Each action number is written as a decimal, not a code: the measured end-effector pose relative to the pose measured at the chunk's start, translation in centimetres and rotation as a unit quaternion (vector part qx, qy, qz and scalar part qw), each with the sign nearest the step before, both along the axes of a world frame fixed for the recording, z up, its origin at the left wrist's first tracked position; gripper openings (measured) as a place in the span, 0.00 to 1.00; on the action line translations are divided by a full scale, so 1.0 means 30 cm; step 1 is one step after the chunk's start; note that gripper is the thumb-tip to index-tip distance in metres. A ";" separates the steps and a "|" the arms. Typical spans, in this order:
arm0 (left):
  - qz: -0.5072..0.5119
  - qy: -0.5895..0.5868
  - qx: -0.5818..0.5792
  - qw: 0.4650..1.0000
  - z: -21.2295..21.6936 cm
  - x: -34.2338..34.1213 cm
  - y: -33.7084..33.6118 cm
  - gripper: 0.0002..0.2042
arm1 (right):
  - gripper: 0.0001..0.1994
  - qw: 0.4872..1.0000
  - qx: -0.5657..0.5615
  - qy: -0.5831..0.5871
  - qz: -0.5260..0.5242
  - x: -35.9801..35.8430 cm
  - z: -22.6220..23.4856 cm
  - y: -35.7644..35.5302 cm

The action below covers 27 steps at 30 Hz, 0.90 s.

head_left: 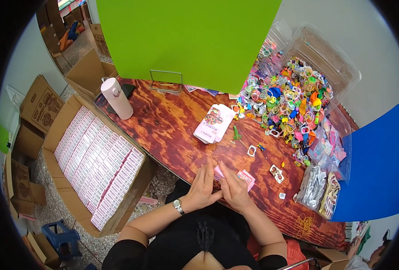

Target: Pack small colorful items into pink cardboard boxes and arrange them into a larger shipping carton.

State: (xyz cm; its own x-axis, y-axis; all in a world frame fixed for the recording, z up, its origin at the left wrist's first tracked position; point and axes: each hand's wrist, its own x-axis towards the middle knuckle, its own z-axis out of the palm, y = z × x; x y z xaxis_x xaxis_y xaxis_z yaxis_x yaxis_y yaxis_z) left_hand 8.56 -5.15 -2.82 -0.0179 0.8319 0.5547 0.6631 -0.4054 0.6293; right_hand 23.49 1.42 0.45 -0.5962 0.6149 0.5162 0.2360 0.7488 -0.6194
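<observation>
My left hand (199, 186) and my right hand (236, 191) meet at the table's near edge, with a small pink carton (218, 173) pressed between them. The fingers of both are fairly straight and held together, and they hide most of the carton. Beside my right fingers lies a pink printed card (246, 178). A stack of flat pink and white cartons (213, 123) sits farther up the table. To its right are a green plastic piece (236, 132), a white frame-shaped piece (251, 150) and a white piece with brown pictures (276, 173).
A big cardboard box (138, 182) filled with rows of small pink cartons stands at left. A pink bottle (120, 101) stands near a metal stand (165, 85). Colourful small toys (294, 103) heap at right, near silver packets (314, 185), rubber bands (304, 223) and a blue panel (374, 171).
</observation>
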 end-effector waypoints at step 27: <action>0.295 0.180 0.026 0.938 0.038 -0.743 0.093 0.21 | 0.34 0.997 -0.032 -0.065 0.005 -0.090 -0.058 0.144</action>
State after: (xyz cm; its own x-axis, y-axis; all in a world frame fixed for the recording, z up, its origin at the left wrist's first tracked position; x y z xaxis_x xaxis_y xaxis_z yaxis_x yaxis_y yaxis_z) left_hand -13.73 -2.35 -1.69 -0.2697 0.7085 0.6522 0.9475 0.0744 0.3111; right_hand 20.80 5.74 -1.30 -0.6614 0.6385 0.3935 0.3106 0.7107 -0.6311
